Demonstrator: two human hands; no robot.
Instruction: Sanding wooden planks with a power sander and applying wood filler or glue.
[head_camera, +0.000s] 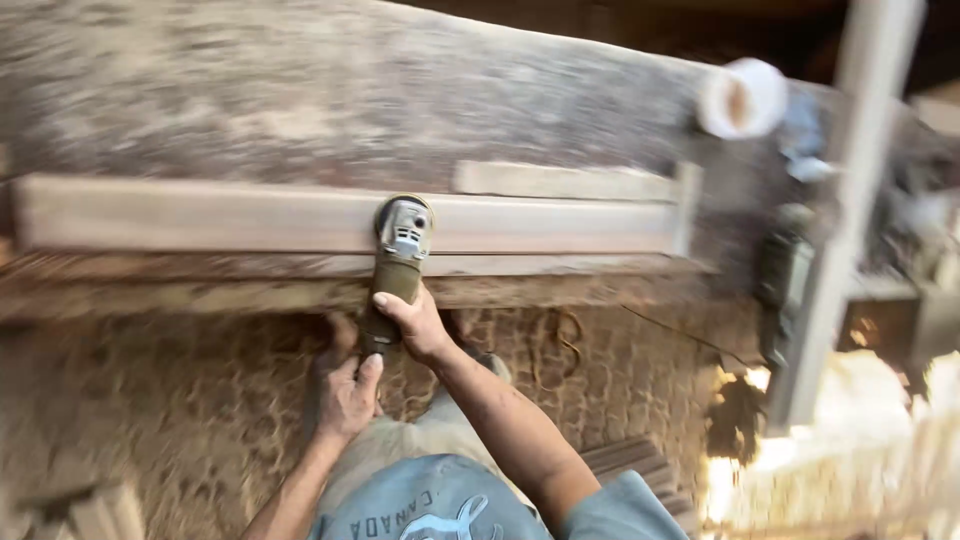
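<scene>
Your right hand (415, 325) has its fingers wrapped round the grinder (397, 262) – its head sits on the plank (200, 215), which runs crosswise – and your left hand (345, 395) grips the grinder's tail.

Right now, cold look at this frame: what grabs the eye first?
The angle grinder at centre, its head pressed on a long pale wooden plank lying across the dusty workbench. Both hands grip its handle: right hand higher up, left hand at the tail end. A white roll sits upper right.
</scene>
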